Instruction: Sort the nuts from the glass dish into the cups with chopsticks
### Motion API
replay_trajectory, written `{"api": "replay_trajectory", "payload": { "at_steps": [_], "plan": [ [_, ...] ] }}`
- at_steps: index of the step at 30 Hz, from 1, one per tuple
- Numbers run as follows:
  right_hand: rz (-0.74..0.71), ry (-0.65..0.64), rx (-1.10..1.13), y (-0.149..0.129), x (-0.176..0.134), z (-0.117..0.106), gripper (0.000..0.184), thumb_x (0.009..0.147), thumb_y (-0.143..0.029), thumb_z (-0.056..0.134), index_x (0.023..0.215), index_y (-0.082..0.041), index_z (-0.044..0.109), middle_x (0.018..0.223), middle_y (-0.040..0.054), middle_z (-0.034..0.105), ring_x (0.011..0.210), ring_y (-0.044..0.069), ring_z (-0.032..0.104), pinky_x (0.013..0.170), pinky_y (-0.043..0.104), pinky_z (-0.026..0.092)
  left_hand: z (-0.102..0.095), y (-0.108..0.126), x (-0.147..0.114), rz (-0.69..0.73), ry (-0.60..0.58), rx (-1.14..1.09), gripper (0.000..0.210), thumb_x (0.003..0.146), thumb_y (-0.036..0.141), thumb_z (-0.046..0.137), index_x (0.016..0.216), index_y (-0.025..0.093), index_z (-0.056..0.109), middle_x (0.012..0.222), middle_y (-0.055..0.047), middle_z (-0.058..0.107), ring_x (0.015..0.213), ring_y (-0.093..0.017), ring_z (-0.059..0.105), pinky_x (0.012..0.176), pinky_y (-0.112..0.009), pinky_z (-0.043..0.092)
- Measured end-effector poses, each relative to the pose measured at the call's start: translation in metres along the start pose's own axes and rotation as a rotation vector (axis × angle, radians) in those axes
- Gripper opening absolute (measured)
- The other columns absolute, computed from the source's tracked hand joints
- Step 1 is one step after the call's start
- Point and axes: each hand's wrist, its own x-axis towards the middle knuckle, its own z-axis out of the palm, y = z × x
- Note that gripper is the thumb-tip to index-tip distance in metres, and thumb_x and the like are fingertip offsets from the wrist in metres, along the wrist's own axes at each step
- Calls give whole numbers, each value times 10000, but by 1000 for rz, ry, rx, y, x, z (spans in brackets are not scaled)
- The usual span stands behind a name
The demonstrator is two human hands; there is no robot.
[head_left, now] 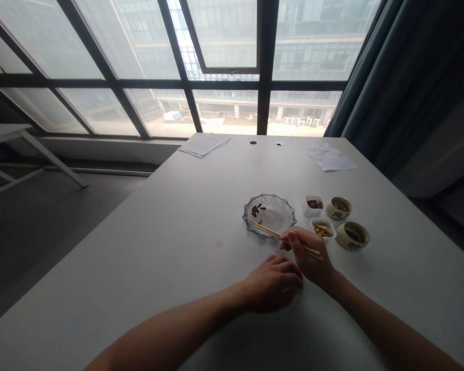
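My right hand point(308, 252) is closed round a pair of wooden chopsticks point(268, 231). Their tips reach over the left part of a scalloped clear glass dish point(282, 216). Several small dark brown pieces point(256, 209) lie in the dish's left side; their kind is too small to make out. My left hand point(272, 283) rests on the table just left of my right wrist, fingers curled together with nothing visible in them. Right of the dish stand a white tub point(312, 212) of dark brown pieces and another white tub point(334, 234) holding tan pieces.
Two cream cups with dark markings, a far one point(335, 214) and a near one point(350, 245), stand beside the tubs. Papers lie at the table's point(170, 247) far left point(203, 146) and far right point(328, 156). Windows and a dark curtain point(394, 77) are beyond.
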Motion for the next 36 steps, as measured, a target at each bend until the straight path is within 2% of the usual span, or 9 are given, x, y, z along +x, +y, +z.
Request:
{"api": "replay_trajectory", "payload": {
  "at_steps": [6,12,19,29,36],
  "plan": [
    [18,56,14,-6,5,-4,352,1107,-372,514,870,-207,717,752,34,729,659,175,689,648,308,542,-4,2,0,-11,-28,-13,177,983,254,682,1160,261,697,1267,-34,714,1201,-233,620,1062,-365,427],
    [32,125,-47,-11,11,-11,392,1100,-433,521,853,-212,731,729,46,755,631,190,722,626,312,564,-6,3,0,-6,-7,-58,176,986,244,678,1161,263,692,1281,-27,725,1218,-235,624,1070,-365,421],
    [193,201,54,1,17,-20,435,1056,-549,588,894,-188,770,817,94,810,706,243,806,658,327,653,-5,3,0,-10,-17,-75,168,987,234,675,1151,262,696,1287,-35,728,1224,-238,629,1086,-365,420],
    [255,280,140,16,24,-22,489,979,-640,662,870,-172,757,831,100,810,770,290,832,682,365,704,-4,3,0,-13,-15,-68,171,983,229,680,1150,257,701,1284,-34,730,1221,-230,634,1077,-365,429],
    [239,157,101,34,23,-18,473,983,-632,665,895,-175,749,825,99,810,801,279,831,725,359,695,-4,3,1,-11,-16,-58,169,975,230,678,1140,252,706,1284,-43,732,1207,-237,643,1063,-373,439]
  ]
}}
